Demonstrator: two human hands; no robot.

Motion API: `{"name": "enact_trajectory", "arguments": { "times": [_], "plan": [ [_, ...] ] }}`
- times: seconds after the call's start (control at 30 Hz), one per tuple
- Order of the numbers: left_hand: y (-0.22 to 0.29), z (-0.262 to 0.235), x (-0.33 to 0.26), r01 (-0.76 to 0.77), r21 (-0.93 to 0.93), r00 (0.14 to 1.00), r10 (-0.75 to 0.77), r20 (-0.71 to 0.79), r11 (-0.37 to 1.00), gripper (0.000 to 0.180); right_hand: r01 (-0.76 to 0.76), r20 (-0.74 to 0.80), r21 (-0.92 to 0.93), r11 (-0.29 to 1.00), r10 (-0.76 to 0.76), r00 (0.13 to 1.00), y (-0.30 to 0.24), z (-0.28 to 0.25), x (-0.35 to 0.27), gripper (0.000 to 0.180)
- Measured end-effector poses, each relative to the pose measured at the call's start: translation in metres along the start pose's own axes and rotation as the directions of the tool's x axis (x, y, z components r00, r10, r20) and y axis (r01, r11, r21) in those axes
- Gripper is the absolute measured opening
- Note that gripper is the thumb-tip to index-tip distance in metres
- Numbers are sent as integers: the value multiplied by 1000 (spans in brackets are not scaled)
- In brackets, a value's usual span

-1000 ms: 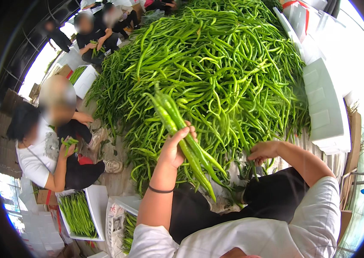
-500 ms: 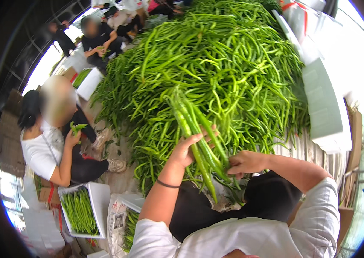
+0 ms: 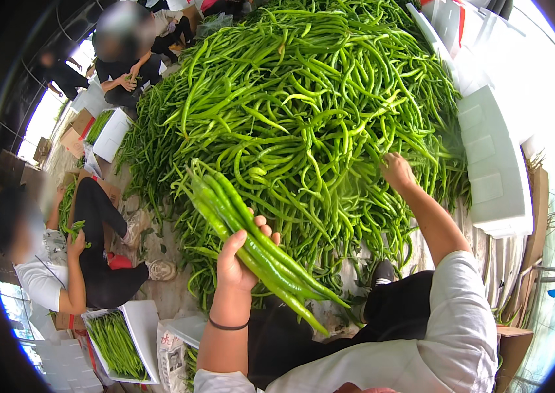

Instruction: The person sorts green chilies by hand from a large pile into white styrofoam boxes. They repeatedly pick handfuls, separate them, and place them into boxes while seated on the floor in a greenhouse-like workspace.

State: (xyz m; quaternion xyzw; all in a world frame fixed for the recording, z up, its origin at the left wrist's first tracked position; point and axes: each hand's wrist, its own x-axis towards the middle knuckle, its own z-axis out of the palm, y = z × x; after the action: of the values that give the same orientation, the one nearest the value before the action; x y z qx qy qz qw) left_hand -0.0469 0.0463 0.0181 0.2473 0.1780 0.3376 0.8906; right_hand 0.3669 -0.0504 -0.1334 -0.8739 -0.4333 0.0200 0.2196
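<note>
A bunch of long green chili peppers (image 3: 261, 255) lies slantwise in my left hand (image 3: 241, 255), the stem ends toward the heap and the tips toward my lap. The fingers and thumb of that hand wrap round its middle. On the right flank of a large heap of green chili peppers (image 3: 316, 131), my right hand (image 3: 398, 171) reaches in with bent fingers. Its fingertips are pressed together among the peppers, and what they pinch is too small to make out.
A white foam box (image 3: 120, 344) of lined-up peppers stands at lower left, beside a seated person (image 3: 48, 262) holding peppers. Farther back sit other people and another foam box (image 3: 112, 134). White foam panels (image 3: 497, 164) edge the heap on the right.
My right hand has left the bunch and moved up and right to the heap. My left hand has swung the bunch left and toward me. The view has shifted slightly.
</note>
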Motion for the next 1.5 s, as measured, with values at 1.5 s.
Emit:
{"name": "enact_trajectory", "arguments": {
  "times": [1.5],
  "plan": [
    [-49, 2, -6, -136, 4, 990, 136, -21, 991, 35, 87, 517, 470, 878, -354, 780, -228, -153, -169, 38]
  ]
}}
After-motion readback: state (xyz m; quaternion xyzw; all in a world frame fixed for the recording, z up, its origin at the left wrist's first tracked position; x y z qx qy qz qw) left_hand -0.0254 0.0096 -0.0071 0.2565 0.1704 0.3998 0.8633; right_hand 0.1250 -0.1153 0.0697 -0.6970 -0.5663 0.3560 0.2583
